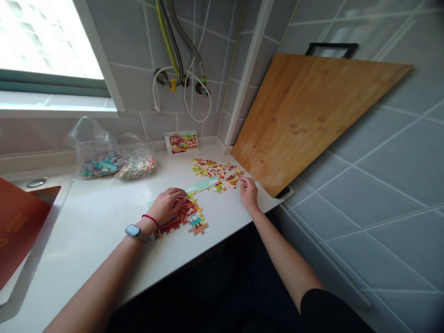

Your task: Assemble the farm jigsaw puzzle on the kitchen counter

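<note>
My left hand (169, 203) lies over the joined jigsaw section (197, 217), which shows a red barn and a figure; its fingers are bent and whatever is beneath them is hidden. A pale green strip of joined pieces (201, 186) runs from that section toward the loose puzzle pieces (211, 169). At the right edge of those pieces is my right hand (248, 190), fingers curled together near the pieces. Anything between its fingertips is too small to make out.
A picture card (181, 142) leans against the back wall. Two clear bags of pieces (99, 162) (137, 166) stand at the back left. The wooden board (312, 111) leans at the right. An orange-red object (21, 226) is at the far left, by the counter's metal-edged opening.
</note>
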`<state>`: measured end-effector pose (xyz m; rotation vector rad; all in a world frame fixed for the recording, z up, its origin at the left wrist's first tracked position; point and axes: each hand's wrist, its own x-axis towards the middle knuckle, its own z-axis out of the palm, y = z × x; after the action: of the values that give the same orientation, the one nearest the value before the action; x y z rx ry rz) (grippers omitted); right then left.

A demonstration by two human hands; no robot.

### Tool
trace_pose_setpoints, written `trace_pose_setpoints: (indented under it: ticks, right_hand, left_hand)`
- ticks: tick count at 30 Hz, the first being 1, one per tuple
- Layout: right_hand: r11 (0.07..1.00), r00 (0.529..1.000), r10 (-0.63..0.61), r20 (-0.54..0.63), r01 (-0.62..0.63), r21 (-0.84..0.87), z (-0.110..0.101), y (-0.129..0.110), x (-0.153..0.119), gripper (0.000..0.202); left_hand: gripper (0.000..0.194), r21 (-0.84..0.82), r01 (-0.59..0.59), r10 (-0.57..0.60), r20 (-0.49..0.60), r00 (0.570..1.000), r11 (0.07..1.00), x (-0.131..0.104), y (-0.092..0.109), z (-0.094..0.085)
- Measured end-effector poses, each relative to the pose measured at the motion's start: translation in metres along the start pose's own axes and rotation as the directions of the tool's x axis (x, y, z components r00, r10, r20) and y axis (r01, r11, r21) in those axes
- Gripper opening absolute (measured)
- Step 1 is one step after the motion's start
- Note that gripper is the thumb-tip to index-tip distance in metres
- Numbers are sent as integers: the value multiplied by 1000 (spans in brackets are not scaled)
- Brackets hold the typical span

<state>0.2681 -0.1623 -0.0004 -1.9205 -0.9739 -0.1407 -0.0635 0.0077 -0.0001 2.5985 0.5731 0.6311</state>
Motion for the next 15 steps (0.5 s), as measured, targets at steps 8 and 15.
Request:
trace_pose_setpoints:
  ticks: [8,15]
  right_hand:
    - [964,945,228,-235,-185,192,-11,33,2,34]
    - [962,981,181,-68,-162,218,-4,23,1,26]
  left_hand:
    - [41,-45,12,-14,-53,999,999,1,-1,-2]
    - [32,-133,176,-210,-308,928,975,-3,-21,-33]
